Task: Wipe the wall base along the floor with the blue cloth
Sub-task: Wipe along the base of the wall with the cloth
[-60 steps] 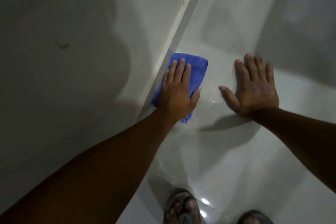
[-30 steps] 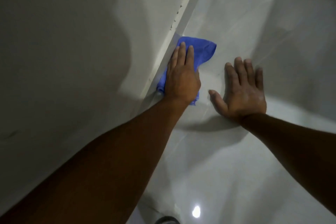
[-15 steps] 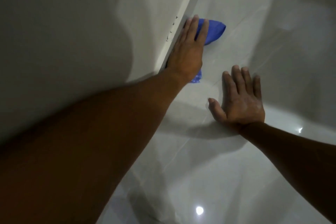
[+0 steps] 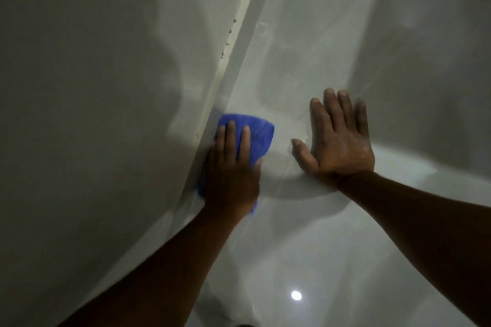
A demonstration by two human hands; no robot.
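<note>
Nearest the camera, a round glint of light (image 4: 296, 295) sits on the glossy floor (image 4: 305, 247), and both bare forearms reach forward from the bottom edge. Then the left hand (image 4: 231, 167), flat, fingers together and stretched out, pressing down on the blue cloth (image 4: 256, 138) rather than gripping it. That cloth lies where floor meets wall base (image 4: 212, 125), its left edge against the skirting. Big change from half a second ago: the hand and cloth have slid back along the base toward the person, well short of the dark specks (image 4: 229, 32) they had reached. Just to the right, the right hand (image 4: 342, 146) is planted palm-down on the tiles, fingers spread, holding nothing, in much the same spot as before. Farther on, the skirting runs away up the frame, bare and pale.
</note>
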